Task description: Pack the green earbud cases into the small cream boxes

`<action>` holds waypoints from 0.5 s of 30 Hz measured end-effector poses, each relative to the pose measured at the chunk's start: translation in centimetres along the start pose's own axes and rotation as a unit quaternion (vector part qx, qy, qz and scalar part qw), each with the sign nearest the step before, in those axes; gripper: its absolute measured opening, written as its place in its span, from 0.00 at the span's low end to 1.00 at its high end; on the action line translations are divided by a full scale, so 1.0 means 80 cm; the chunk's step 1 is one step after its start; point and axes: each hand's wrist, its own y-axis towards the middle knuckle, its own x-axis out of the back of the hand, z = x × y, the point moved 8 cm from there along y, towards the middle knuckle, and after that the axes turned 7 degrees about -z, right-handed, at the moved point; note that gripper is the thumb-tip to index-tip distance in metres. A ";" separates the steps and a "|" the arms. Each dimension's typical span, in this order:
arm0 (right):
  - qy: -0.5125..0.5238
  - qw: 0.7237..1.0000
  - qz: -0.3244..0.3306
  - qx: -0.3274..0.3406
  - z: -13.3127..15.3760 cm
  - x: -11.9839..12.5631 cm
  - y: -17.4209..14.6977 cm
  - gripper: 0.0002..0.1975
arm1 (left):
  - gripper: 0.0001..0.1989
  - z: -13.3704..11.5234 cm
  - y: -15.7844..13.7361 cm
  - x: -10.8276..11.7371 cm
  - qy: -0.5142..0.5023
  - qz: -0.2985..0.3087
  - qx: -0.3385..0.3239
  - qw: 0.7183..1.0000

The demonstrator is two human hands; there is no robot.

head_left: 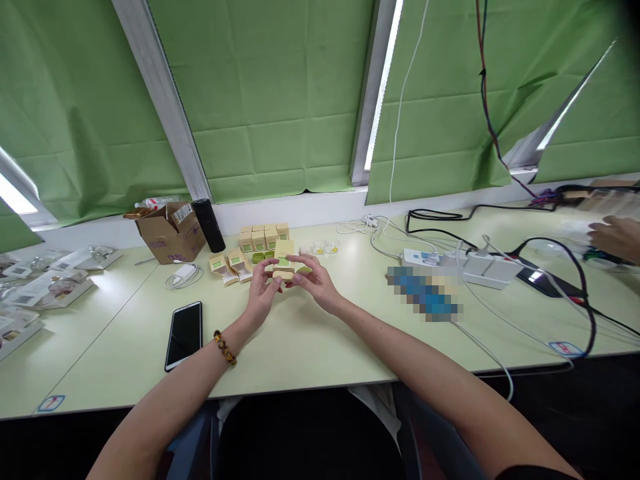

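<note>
Head view: small box [284, 274] between left hand [260, 293] and right hand [321, 287]
Fingers [306, 283] of both pinch it above the worktop [310, 357].

Left hand [261, 291], right hand [319, 283] hold box [284, 274]; phone [185, 333] nearby

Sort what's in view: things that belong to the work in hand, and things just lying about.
Likely part of the work:
small box, held by the left hand and right hand
row of windowed boxes beyond it
green pieces beside it

Seemingly just lying about:
phone
coiled white cable
black cylinder
brown carton
</note>
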 end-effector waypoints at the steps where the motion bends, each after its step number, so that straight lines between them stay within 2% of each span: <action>1: -0.001 1.000 0.001 -0.001 0.000 -0.001 -0.001 0.27 | 0.18 0.000 0.000 0.000 0.001 -0.005 0.002 1.000; 15: -0.007 1.000 0.009 0.014 0.003 -0.008 -0.004 0.23 | 0.12 0.005 0.000 0.005 0.006 -0.045 0.014 0.999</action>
